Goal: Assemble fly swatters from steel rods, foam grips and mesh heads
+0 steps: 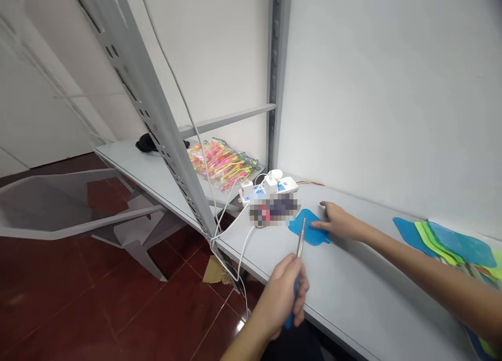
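A blue fly swatter (308,227) lies with its mesh head flat on the grey table (353,288), and its thin metal rod runs back toward me. My left hand (284,295) is closed around the swatter's blue grip at the table's near edge. My right hand (339,221) rests on the table with its fingers pressed on the right side of the blue head.
A pile of blue and green swatter heads (451,243) lies at the right. A white power strip (269,188) with plugs and cables sits behind a blurred patch. Bags of colourful toys (219,162) lie further left. A slanted metal shelf post (157,115) stands at the left.
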`<control>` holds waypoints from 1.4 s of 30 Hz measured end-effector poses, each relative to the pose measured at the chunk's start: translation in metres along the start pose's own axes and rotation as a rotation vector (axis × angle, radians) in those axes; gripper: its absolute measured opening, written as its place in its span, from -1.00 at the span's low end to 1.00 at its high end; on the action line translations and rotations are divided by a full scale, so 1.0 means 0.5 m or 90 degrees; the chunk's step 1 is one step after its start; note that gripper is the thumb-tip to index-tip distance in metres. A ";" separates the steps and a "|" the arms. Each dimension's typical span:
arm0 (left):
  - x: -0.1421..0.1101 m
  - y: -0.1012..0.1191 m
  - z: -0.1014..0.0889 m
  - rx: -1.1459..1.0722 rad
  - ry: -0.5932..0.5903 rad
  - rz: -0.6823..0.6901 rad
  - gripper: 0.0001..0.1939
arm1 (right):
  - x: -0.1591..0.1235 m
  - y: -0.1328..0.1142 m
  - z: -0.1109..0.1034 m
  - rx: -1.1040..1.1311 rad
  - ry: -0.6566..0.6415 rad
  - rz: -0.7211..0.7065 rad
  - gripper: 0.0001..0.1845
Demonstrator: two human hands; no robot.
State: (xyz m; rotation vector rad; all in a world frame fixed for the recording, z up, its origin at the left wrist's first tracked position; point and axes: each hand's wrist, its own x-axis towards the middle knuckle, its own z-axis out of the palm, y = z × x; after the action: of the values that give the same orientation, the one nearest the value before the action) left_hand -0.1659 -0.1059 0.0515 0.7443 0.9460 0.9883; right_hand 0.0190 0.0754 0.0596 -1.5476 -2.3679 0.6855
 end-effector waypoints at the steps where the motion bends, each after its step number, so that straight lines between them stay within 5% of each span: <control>1: 0.010 0.000 0.009 -0.027 -0.001 0.004 -0.64 | 0.011 0.002 0.008 0.009 -0.007 0.003 -0.16; 6: 0.071 -0.002 0.084 -0.113 -0.031 0.023 -0.50 | 0.011 -0.020 0.019 0.101 -0.065 0.016 -0.50; 11: 0.098 0.010 0.154 -0.146 -0.059 0.053 -0.51 | -0.066 -0.032 -0.041 0.263 -0.039 0.060 -0.59; 13: 0.092 0.022 0.172 -0.126 -0.078 0.068 -0.56 | -0.121 -0.029 -0.078 0.412 0.045 0.142 -0.62; 16: 0.069 0.032 0.187 -0.055 -0.156 0.107 -0.67 | -0.220 -0.023 -0.131 0.597 0.281 0.259 -0.65; 20: 0.021 0.000 0.179 0.027 -0.265 0.129 -0.65 | -0.354 -0.027 -0.163 0.657 0.525 0.242 -0.75; 25: -0.060 -0.039 0.161 0.255 -0.275 0.056 -0.62 | -0.460 -0.051 -0.119 0.627 0.698 0.126 -0.89; 31: -0.134 -0.010 0.187 0.498 -0.241 0.121 -0.61 | -0.523 -0.072 -0.101 0.586 0.809 0.077 -0.92; 42: -0.168 -0.022 0.253 0.697 -0.243 0.156 -0.61 | -0.602 -0.037 -0.042 0.728 0.783 0.055 -0.66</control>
State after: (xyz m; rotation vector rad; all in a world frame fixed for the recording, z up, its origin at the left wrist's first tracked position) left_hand -0.0674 -0.1996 0.1197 1.9230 1.0340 0.4257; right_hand 0.1383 -0.1985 0.1051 -0.9778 -0.7294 0.6102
